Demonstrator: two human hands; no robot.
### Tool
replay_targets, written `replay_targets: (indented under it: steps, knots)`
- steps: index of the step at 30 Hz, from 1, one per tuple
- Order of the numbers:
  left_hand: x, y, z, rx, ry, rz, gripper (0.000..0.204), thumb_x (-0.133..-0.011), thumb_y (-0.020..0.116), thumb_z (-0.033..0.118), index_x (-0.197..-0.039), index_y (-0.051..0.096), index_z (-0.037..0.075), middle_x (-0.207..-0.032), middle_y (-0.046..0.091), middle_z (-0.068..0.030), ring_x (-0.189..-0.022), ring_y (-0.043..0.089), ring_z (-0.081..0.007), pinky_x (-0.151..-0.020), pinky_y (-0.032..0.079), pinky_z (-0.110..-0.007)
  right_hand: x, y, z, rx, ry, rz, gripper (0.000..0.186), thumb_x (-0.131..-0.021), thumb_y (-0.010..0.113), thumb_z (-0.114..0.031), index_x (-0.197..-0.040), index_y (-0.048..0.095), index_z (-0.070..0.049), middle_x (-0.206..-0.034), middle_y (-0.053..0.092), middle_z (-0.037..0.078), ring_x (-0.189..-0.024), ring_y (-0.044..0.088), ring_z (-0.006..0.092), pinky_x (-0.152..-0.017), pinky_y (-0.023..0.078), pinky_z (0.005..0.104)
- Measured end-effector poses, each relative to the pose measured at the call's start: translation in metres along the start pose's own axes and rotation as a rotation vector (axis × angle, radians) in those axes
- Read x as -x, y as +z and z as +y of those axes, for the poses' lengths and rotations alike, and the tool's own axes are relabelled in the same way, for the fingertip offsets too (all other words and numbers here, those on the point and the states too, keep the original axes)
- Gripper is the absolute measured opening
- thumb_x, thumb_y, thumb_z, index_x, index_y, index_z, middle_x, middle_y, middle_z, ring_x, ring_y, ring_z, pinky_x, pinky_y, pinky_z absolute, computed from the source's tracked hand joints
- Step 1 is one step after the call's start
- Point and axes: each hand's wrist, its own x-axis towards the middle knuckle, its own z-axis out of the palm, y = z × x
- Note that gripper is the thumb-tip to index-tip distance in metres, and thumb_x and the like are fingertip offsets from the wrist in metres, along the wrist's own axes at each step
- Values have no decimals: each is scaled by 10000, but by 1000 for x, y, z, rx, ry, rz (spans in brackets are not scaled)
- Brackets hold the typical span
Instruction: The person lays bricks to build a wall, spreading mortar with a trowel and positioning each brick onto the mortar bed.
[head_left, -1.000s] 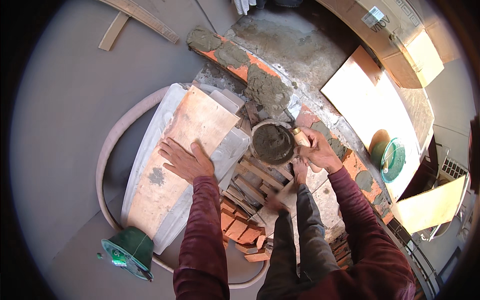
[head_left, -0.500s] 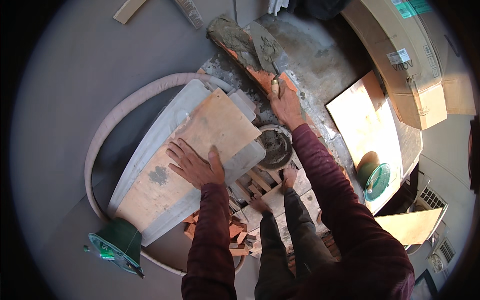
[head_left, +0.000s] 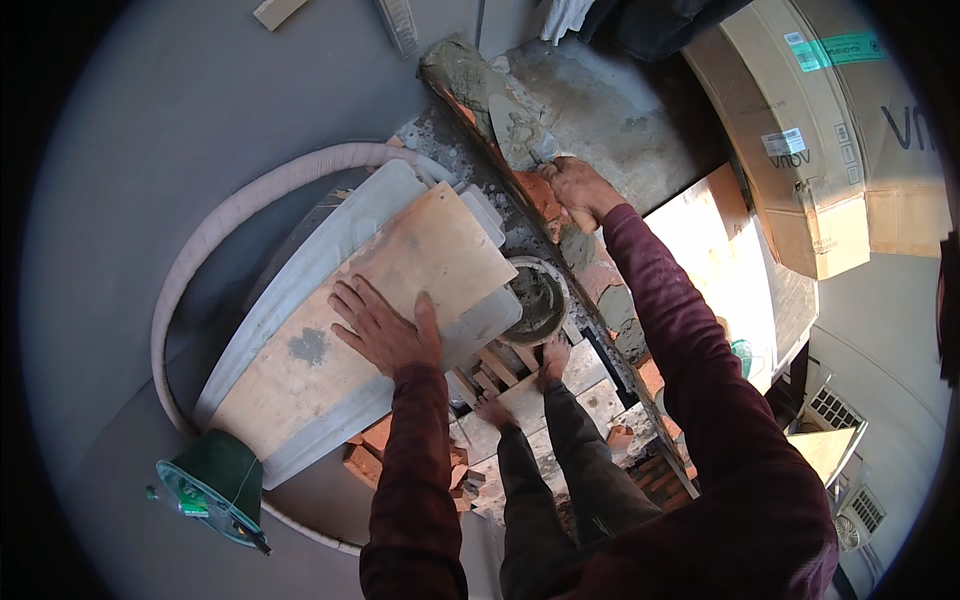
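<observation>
My left hand [head_left: 388, 325] lies flat with fingers spread on a plywood board [head_left: 285, 385], which rests on a grey plastic lid or tub. My right hand [head_left: 582, 190] grips a trowel [head_left: 518, 132] by its handle, hidden in my fingers. The trowel's blade lies against grey mortar [head_left: 462, 78] at the far end of a low course of orange bricks [head_left: 541, 196]. More mortar patches [head_left: 617, 306] sit on the bricks nearer my right arm. Between my arms, a round bucket [head_left: 562, 290] holds wet mortar, close to my bare feet.
A green bucket [head_left: 225, 455] stands at the lower left, and a thick pale hose [head_left: 225, 210] curves around the board. Broken bricks [head_left: 365, 463] lie below the board. Cardboard boxes [head_left: 730, 90] and a bright board [head_left: 690, 225] occupy the right side.
My right hand has turned, and the trowel blade now sits lower and nearer against the mortar. My left hand stays flat on the plywood. The whole view has shifted slightly.
</observation>
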Motion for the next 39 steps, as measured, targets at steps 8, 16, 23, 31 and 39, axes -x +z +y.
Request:
replay_targets:
  steps: [8,16,23,31,39]
  knots:
    - [-2,-2,6,74,17,22,856,-885,378,614,-1488,209,31,-1541,182,-221,-1437,131,-384,-1134,47,-566,-46,-20,5,-81,-271,-11,397,-972,443,-366,-997,571,9,-768,586,127,-723,622,183,-556,494,311]
    - [6,-2,-18,6,-18,29,880,-876,386,646,-1482,227,28,-1537,195,-218,-1435,138,-385,-1133,56,-567,13,16,-39,296,-57,77,304,-969,447,-280,-1061,566,-15,-871,662,155,-751,656,262,-652,512,389]
    - [-5,3,5,52,24,30,870,-880,388,637,-1482,228,30,-1536,197,-220,-1435,138,-385,-1135,59,-563,-51,10,-23,612,-152,35,385,-920,486,-310,-1093,548,29,-953,666,210,-893,660,349,-788,522,422]
    - [-3,-3,-4,29,-20,12,851,-875,409,581,-1492,204,33,-1545,182,-210,-1442,117,-376,-1144,38,-540,48,-27,-40,400,35,46,393,-815,554,-186,-1111,494,66,-1038,615,259,-951,636,390,-804,513,460]
    - [1,5,-2,71,9,33,849,-876,407,593,-1492,215,41,-1544,179,-216,-1440,117,-386,-1137,44,-559,-2,8,-37,346,206,122,478,-817,520,-86,-1235,390,104,-1196,516,320,-1079,560,427,-904,475,452]
